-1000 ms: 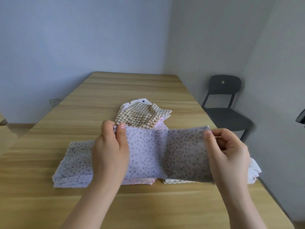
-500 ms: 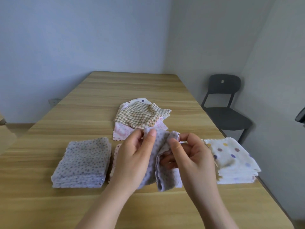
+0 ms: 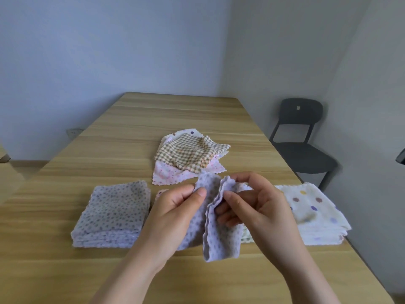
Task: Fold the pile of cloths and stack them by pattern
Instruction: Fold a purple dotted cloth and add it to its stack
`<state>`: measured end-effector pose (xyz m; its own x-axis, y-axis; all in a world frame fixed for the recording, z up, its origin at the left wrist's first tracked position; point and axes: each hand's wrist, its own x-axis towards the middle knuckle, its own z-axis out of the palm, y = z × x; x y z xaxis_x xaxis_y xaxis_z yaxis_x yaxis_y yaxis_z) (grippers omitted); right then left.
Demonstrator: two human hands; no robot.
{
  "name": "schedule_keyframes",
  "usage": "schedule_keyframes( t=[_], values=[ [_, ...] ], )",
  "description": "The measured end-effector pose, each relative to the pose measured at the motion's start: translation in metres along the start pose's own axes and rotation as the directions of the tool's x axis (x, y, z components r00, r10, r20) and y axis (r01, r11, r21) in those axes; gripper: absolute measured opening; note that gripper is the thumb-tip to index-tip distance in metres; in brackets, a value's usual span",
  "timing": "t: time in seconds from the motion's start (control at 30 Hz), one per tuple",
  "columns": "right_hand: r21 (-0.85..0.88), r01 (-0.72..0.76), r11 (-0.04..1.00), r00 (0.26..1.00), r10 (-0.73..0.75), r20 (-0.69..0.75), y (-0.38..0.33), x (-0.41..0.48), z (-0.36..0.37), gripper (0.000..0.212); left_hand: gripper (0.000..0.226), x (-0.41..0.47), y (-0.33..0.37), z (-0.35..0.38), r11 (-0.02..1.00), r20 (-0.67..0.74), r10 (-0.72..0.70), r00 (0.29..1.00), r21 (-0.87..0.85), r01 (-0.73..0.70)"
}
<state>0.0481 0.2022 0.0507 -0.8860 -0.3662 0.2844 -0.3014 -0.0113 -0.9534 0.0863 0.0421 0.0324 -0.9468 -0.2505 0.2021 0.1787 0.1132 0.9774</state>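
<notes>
Cloth (image 3: 215,238) hangs doubled between both pinching grips: left hand (image 3: 173,216), right hand (image 3: 260,211).

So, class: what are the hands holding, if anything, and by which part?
One purple speckled cloth, partly folded. The left hand pinches its upper left part; the right hand pinches the scalloped edges near the top.

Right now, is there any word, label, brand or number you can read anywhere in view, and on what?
No text here can be read.
Small pale tag on the black chair: too small to read.
Lilac dotted cloth: printed dots only, no lettering.
</notes>
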Motion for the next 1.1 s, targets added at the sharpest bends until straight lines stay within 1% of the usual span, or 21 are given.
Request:
schedule_keyframes(
  t=[0.07,0.1,0.17,0.23,0.27,0.3,0.37,0.47,0.53,0.6,0.7,0.8,0.83,0.93,1.0,1.07,1.1],
  values=[
    [-0.029,0.016,0.999,0.999,-0.017,-0.043,0.002,0.001,0.0,0.015,0.055,0.0,0.001,-0.001,1.0,0.024,0.023,0.999,0.015,-0.023],
    [-0.068,0.029,0.997,0.997,-0.034,-0.063,0.003,0.001,0.0,0.016,0.054,0.0,0.002,-0.002,0.999,0.006,0.03,1.0,0.024,-0.03],
    [-0.217,0.08,0.973,0.991,-0.1,-0.086,0.006,0.002,-0.002,0.017,0.049,-0.001,0.003,-0.004,0.998,-0.035,0.044,0.998,0.055,-0.042],
    [-0.371,0.144,0.917,0.977,-0.192,-0.095,0.005,0.003,-0.005,0.017,0.046,0.002,0.002,-0.005,0.992,-0.087,0.049,0.995,0.122,-0.039],
    [-0.411,0.177,0.895,0.969,-0.231,-0.086,0.001,0.003,-0.007,0.015,0.045,0.002,0.0,-0.005,0.986,-0.102,0.062,0.993,0.159,-0.045],
    [-0.422,0.205,0.883,0.965,-0.254,-0.062,-0.002,0.003,-0.006,0.013,0.044,0.003,0.0,-0.006,0.982,-0.108,0.069,0.992,0.18,-0.048],
    [-0.408,0.228,0.884,0.968,-0.251,-0.003,-0.007,0.002,-0.005,0.012,0.04,0.005,0.0,-0.005,0.982,-0.104,0.067,0.992,0.184,-0.047],
    [-0.419,0.233,0.878,0.971,-0.237,0.043,-0.009,0.004,-0.001,0.012,0.034,0.003,0.005,-0.002,0.991,-0.035,0.048,0.998,0.123,-0.043],
    [-0.44,0.217,0.871,0.974,-0.225,0.035,-0.008,0.006,0.002,0.013,0.034,0.002,0.005,-0.001,0.993,0.027,0.053,0.998,0.1,-0.055],
    [-0.439,0.193,0.877,0.978,-0.208,0.016,-0.005,0.007,0.003,0.013,0.044,0.0,0.003,-0.001,0.997,0.066,0.035,0.997,0.067,-0.04],
    [-0.456,0.182,0.871,0.979,-0.203,0.001,-0.005,0.008,0.004,0.012,0.046,-0.003,0.004,-0.002,0.999,0.085,-0.014,0.996,0.037,0.011],
    [-0.491,0.169,0.855,0.981,-0.195,-0.002,-0.005,0.008,0.005,0.011,0.054,-0.006,0.007,-0.003,0.998,0.128,-0.044,0.991,-0.031,0.048],
    [-0.503,0.164,0.849,0.981,-0.193,-0.005,-0.005,0.009,0.005,0.01,0.051,-0.007,0.008,-0.004,0.998,0.115,-0.049,0.992,-0.033,0.053],
    [-0.507,0.162,0.847,0.982,-0.19,-0.003,-0.004,0.01,0.007,0.011,0.05,-0.008,0.009,-0.006,0.999,0.141,-0.009,0.99,0.052,0.002],
    [-0.487,0.155,0.859,0.984,-0.178,0.0,-0.002,0.011,0.007,0.013,0.044,-0.005,0.004,-0.009,0.994,0.15,0.007,0.989,0.11,-0.024],
    [-0.465,0.137,0.875,0.988,-0.152,0.005,0.0,0.012,0.004,0.015,0.043,-0.003,-0.001,-0.013,0.991,0.163,0.028,0.986,0.126,-0.049],
    [-0.474,0.132,0.871,0.989,-0.145,0.009,0.001,0.012,0.001,0.018,0.038,-0.002,-0.002,-0.015,0.991,0.137,0.023,0.99,0.129,-0.041]
  ],
)
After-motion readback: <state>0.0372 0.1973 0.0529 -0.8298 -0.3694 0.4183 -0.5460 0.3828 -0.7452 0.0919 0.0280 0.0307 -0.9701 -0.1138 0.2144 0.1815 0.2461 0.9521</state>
